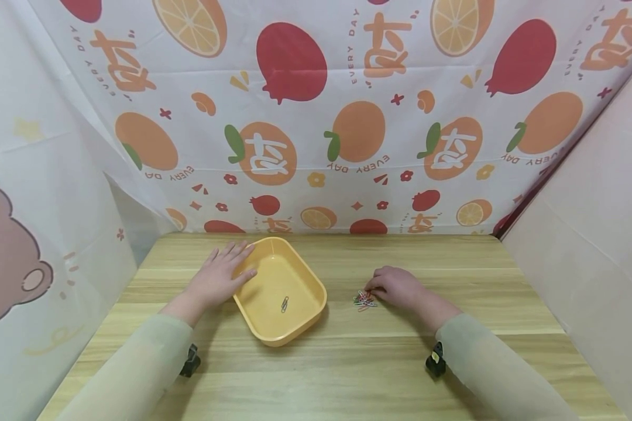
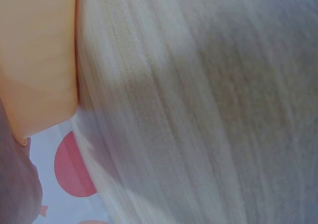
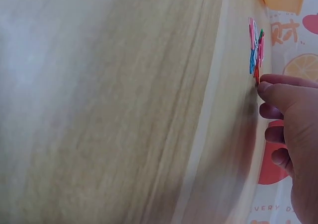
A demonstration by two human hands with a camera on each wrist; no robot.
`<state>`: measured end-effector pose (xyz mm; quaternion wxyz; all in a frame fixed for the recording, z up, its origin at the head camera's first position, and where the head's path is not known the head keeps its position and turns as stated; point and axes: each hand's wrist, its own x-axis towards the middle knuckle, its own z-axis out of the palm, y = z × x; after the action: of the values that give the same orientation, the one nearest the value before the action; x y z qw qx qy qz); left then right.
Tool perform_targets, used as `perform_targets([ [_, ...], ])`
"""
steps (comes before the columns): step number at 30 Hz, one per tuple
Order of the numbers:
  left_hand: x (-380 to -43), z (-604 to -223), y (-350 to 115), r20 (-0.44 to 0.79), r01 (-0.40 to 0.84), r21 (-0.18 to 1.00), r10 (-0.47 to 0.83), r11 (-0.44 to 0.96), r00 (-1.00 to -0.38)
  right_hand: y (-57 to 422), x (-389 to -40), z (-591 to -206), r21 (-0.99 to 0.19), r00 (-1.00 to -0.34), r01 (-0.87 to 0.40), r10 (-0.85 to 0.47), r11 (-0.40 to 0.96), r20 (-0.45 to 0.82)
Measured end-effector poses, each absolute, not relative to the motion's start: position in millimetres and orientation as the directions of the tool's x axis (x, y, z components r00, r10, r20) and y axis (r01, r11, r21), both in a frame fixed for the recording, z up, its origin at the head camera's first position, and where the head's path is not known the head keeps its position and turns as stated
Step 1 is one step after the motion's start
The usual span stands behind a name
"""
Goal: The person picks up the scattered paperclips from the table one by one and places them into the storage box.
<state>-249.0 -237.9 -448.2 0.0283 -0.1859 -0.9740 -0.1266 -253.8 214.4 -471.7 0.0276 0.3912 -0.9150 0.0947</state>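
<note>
Red clip (image 3: 257, 75) by the pile (image 1: 364, 300) on the counter (image 1: 379, 365) looks pinched in fingers of the right hand (image 1: 398, 288). Left hand (image 1: 218, 278) rests straight-fingered on the yellow tray (image 1: 264, 286). Clips should be light, stiff, slippery: pinch one end.

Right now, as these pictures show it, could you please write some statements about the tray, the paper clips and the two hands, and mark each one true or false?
1. The left hand touches the tray. True.
2. The tray stands upside down. False: its open side faces up.
3. The clip pile lies inside the tray. False: it lies on the table, to the tray's right in the head view.
4. The right hand is at the clip pile. True.
5. Every clip in the pile is blue. False: pink and red also show.
</note>
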Motion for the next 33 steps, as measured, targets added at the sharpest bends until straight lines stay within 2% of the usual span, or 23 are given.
perform_targets([
  [4,-248.7,-448.5,-237.8,0.103,0.37,0.236,0.355,0.899,-0.929,215.8,-255.1,-471.8,-0.155,-0.702,-0.712,-0.704,0.685,0.112],
  [11,-249.0,-448.4,-238.2,0.106,0.37,0.24,0.355,0.897,-0.929,216.0,-256.3,-469.6,-0.142,-0.68,-0.732,-0.725,0.666,0.109],
  [16,-249.8,-449.0,-238.5,0.101,0.368,0.239,0.354,0.899,-0.93,215.5,-257.8,-467.4,-0.177,-0.698,-0.711,-0.714,0.681,0.055],
  [24,-250.3,-449.7,-238.8,0.101,0.369,0.242,0.355,0.898,-0.929,213.3,-260.2,-460.1,-0.231,-0.743,-0.641,-0.667,0.732,-0.052],
  [33,-250.1,-449.5,-238.6,0.103,0.369,0.247,0.354,0.896,-0.93,208.8,-264.6,-455.1,-0.365,-0.793,-0.498,-0.584,0.787,-0.176],
])
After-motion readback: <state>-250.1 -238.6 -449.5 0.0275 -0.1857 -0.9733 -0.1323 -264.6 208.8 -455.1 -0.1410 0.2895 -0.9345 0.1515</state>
